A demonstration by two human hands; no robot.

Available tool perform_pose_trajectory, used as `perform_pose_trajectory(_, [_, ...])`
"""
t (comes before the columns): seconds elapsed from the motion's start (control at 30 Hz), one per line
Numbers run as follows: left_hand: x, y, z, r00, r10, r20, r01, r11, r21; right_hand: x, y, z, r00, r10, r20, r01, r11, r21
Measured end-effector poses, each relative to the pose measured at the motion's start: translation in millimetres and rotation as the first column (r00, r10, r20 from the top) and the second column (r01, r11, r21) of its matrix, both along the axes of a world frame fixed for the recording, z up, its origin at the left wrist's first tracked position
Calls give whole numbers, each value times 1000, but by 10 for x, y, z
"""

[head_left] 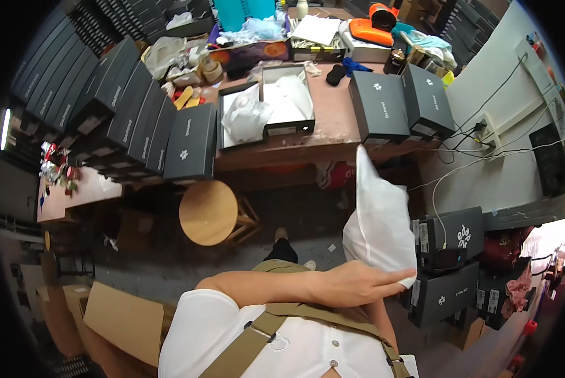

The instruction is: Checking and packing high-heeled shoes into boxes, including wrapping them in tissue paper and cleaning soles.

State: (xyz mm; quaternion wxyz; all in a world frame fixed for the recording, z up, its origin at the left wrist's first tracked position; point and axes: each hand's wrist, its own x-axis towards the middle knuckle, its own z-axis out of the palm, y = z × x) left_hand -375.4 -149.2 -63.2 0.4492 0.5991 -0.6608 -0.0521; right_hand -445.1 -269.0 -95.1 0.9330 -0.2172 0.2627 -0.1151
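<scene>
Brown table [333, 135] stands past my feet. My left hand [351, 283] reaches across my chest and pinches the soft white bag [380, 223], lifting it so it hangs near my side. I cannot see my right hand. Beyond the bag, a round wooden stool [208, 213] sits by the table, with an open box [266, 110] and smooth dark boxes [399, 104] on top.

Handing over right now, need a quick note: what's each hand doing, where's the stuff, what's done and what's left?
Left hand: reaches across the body, fingers on the white bag, which stands upright.
Right hand: hidden; cannot tell whether it holds the bag.
Open box on the table, white wrapping inside; its lid lies beside it, with another white bag.
Done: closed dark boxes stacked left and right.
Left: the held bag is not yet in any box.
</scene>
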Motion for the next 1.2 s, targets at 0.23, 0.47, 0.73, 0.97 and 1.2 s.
perform_pose_trajectory(0.23, [-596,-91,-264,943,-261,-206,300,935,187,-125,-286,-217,888,456,51,-425,859,-285])
perform_pose_trajectory(0.47, [82,369,-394,872,229,-433,-253,967,2,813,28,-388,848,499,-177,-291,160,-943])
perform_pose_trajectory(0.73, [1406,689,-943,-352,-137,-926,-645,752,134,1819,607,-543,868,453,-205,-5,-403,-915])
perform_pose_trajectory(0.97, [2862,870,-862,37,171,-984,-912,408,37,2191,326,-494,710,685,163,-704,691,162])
perform_pose_trajectory(1.2, [2782,429,-894,536,451,-713,-490,855,172,3281,155,-559,981,162,-103,-191,868,-458])
